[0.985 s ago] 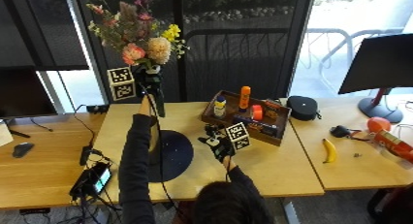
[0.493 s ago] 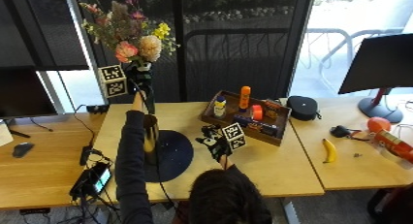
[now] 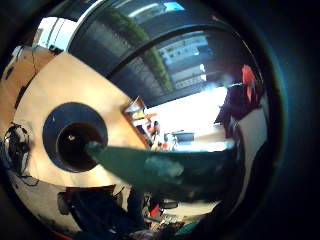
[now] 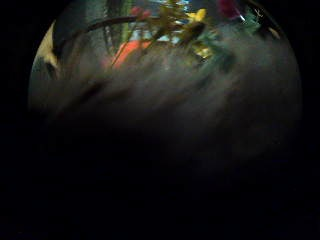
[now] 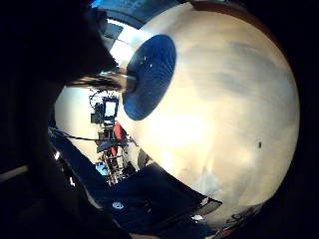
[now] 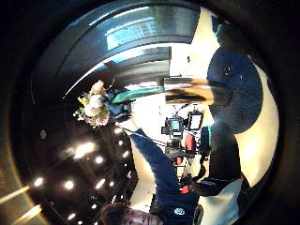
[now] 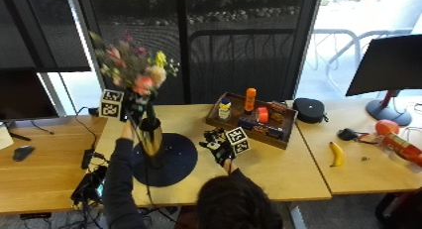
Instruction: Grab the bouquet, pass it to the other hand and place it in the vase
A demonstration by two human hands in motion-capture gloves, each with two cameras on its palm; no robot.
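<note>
The left hand point(image 7: 135, 106), grip wrapped round the bouquet point(image 7: 130, 66), has come down since half a second ago; the stems now hang just over the vase point(image 7: 151, 138) on the worktop point(image 7: 277, 164); the right hand point(image 7: 221, 147) rests released nearby; insertion looks imminent.

Black-gloved hands point(image 7: 221, 148), dark blue sleeves point(image 7: 117, 184)
</note>
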